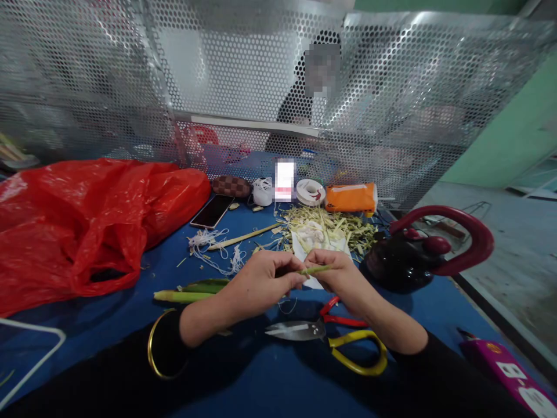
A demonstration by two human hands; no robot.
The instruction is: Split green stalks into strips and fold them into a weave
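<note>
Between my two hands lies a short green plant stalk [317, 270], roughly level above the blue table. My left hand [265, 277] pinches its left end between thumb and fingers. Fingers of my right hand [334, 268] are closed around the other end. Just under the hands are scissors [300, 331] with one red and one yellow handle, blades pointing left. Thicker green stalks [187, 295] lie by my left wrist. Behind my hands, a white paper [301, 247] and a heap of cut plant scraps [352, 226] spread over the table.
A red plastic bag [100, 226] covers the left side; a phone [213, 211] lies beside it. White thread [209, 239], a spool [310, 192] and an orange packet [351, 198] sit farther back. A dark kettle [398, 261] stands right. Beyond the perforated metal screen [235, 69] is a person.
</note>
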